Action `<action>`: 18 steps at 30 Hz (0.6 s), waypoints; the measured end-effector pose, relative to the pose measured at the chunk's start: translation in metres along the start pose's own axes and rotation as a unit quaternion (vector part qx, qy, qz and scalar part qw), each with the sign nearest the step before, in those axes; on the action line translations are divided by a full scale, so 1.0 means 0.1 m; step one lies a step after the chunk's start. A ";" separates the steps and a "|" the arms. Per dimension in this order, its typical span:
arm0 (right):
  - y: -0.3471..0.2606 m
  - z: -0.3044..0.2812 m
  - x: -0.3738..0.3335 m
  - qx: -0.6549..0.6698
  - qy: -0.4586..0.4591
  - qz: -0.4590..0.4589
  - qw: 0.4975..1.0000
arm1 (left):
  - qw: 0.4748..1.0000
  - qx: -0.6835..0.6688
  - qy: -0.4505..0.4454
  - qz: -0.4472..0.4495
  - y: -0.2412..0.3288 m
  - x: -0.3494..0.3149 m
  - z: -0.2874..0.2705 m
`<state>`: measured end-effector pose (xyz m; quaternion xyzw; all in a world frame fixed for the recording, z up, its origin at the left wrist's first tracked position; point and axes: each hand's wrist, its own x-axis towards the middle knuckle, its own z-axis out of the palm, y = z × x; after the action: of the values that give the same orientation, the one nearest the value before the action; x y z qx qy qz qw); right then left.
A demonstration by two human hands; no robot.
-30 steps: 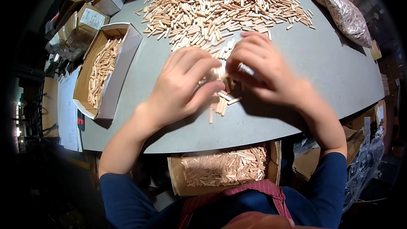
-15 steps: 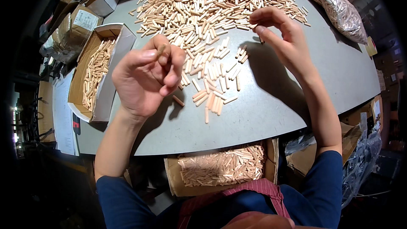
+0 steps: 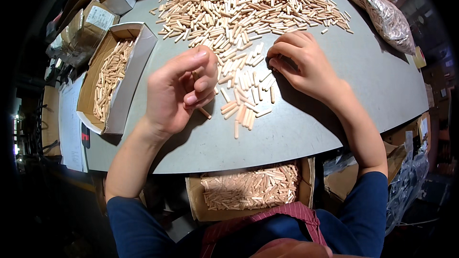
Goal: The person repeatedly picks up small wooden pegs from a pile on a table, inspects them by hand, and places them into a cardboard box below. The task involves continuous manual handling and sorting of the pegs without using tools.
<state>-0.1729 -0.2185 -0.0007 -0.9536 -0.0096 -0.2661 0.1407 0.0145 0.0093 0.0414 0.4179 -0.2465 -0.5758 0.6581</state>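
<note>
My left hand [image 3: 179,91] is raised over the left part of the table, its fingers curled. A short wooden dowel [image 3: 195,74] shows partly between the thumb and fingers. My right hand [image 3: 302,67] is low at the right edge of the spread dowels, thumb and fingertips together on the tabletop; what they pinch is hidden. Between the hands lie loose pale dowels [image 3: 245,114], some side by side. They trail down from a large heap of dowels [image 3: 248,5] at the far side. One single dowel [image 3: 204,113] lies just beside my left hand.
A long cardboard box [image 3: 128,91] of dowels stands at the left of the grey table [image 3: 287,136]. Another dowel-filled box [image 3: 193,196] sits below the near edge. A clear bag of dowels [image 3: 382,14] lies far right. Papers [image 3: 71,124] and a carton [image 3: 98,21] are at the left.
My right hand has come down and left onto the small dowel group, covering it. My left hand has shifted slightly right and curled, so its dowel shows less.
</note>
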 end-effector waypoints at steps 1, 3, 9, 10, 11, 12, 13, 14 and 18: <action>-0.01 0.00 0.00 0.001 -0.008 0.006 1.000 | 1.000 0.009 -0.006 -0.001 0.00 0.00 0.00; -0.03 -0.01 -0.01 0.003 -0.025 0.018 1.000 | 0.999 0.028 -0.017 -0.002 -0.01 0.00 -0.01; -0.09 0.00 -0.02 0.004 -0.039 0.007 0.999 | 0.998 0.066 -0.011 -0.023 -0.02 -0.02 0.00; -0.10 0.01 -0.01 0.012 -0.027 0.001 1.000 | 0.996 0.081 0.002 -0.025 -0.02 -0.03 0.01; -0.13 0.03 0.00 0.021 -0.015 -0.005 1.000 | 0.995 0.096 0.015 -0.027 -0.03 -0.03 0.04; -0.15 0.04 0.01 0.029 -0.002 -0.010 1.000 | 0.993 0.111 0.028 -0.029 -0.04 -0.03 0.06; -0.17 0.05 0.02 0.061 0.002 -0.005 0.998 | 0.991 0.129 0.035 -0.026 -0.05 -0.02 0.10; -0.19 0.04 0.02 0.093 0.007 -0.001 0.996 | 0.988 0.147 0.043 -0.023 -0.07 -0.02 0.14; -0.41 -0.08 0.02 0.260 -0.027 0.088 0.961 | 0.979 0.201 0.025 -0.025 -0.16 -0.03 0.15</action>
<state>-0.1786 -0.1812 0.0176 -0.8881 0.0019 -0.2155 0.4060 -0.0076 0.0081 0.0362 0.5621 -0.3300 -0.5201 0.5519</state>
